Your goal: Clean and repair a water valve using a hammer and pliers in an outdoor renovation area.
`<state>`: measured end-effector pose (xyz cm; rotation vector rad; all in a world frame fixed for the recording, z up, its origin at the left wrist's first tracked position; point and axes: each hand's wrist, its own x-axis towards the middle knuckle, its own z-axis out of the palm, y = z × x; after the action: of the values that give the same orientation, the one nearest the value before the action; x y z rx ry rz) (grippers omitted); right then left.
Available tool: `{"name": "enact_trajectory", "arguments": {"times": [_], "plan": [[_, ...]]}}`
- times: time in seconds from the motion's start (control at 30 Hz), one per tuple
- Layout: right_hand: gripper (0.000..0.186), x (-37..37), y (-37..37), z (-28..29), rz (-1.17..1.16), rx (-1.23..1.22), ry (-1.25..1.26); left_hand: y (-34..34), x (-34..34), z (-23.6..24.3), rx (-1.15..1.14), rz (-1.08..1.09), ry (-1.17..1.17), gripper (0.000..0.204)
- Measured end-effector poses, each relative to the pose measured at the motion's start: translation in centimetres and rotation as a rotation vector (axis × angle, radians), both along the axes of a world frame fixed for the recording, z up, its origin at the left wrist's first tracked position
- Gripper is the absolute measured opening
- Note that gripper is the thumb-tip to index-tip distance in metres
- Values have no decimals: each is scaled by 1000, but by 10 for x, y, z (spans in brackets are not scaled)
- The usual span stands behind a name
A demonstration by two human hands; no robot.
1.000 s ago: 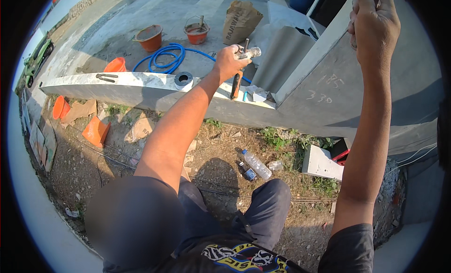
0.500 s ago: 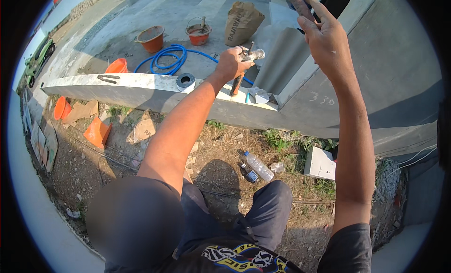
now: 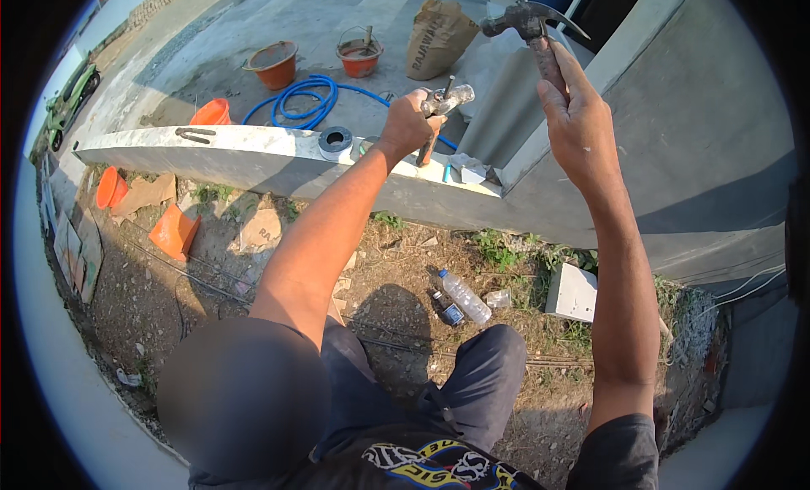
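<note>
Head view: claw hammer (image 3: 530,21) held raised by the right hand (image 3: 580,127), fingers wrapped round the handle, index laid along it; head up, clear of the low wall (image 3: 253,148). Dusty tool (image 3: 458,96) gripped in the left hand (image 3: 408,123) over the right end of the wall's top, a rod sticking up; exact kind cannot be told. Hammer judged stiff, tough, head-heavy; best held low on the handle, which may be slippery if dusty. Dusty tool looks hard, rigid; best gripped at mid-length. Writing: dark block capitals printed on the paper sack (image 3: 440,38), multicoloured lettering on the shirt (image 3: 439,463); small bottle's label (image 3: 453,314) too small to read.
</note>
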<state>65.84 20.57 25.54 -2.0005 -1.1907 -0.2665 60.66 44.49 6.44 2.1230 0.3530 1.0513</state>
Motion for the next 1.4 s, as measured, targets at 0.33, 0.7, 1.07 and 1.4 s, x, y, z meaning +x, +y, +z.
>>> {"name": "enact_trajectory", "arguments": {"times": [0.33,0.7,1.07,1.4], "plan": [[45,-36,-26,-54,68,64,594,-13,-8,-25,-551,-184,-314,21],[15,-103,-148,-214,-39,-60,1053,-134,-217,-104,-1064,-104,375,41],[29,-154,-161,-206,294,26,1023,-187,-351,-194,-326,473,395,23],[27,-171,-155,-143,317,328,777,-211,-377,-125,-249,284,423,21]]}}
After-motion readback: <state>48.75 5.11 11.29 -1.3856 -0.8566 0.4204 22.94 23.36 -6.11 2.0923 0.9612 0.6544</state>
